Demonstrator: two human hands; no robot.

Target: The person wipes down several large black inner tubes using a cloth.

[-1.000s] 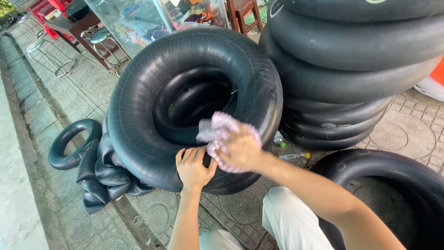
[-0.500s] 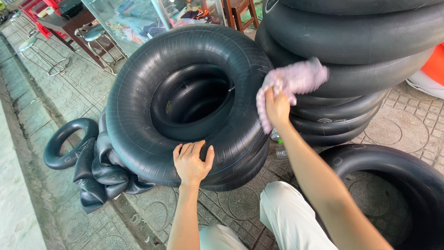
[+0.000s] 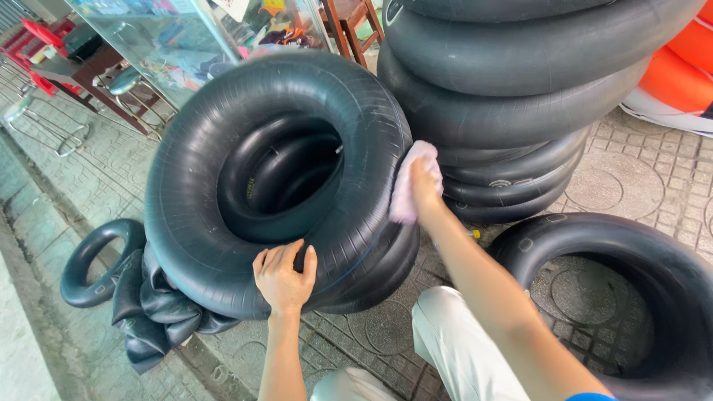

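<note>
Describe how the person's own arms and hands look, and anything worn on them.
Both forearms are bare, with no gloves, rings or watch in view on the left hand or the right hand. A sliver of blue sleeve shows at the right upper arm, at the frame's bottom edge.

stack of black tubes [image 3: 520,96], glass cabinet [image 3: 186,37] — wooden stool [image 3: 356,22], paved ground [image 3: 631,171]
</note>
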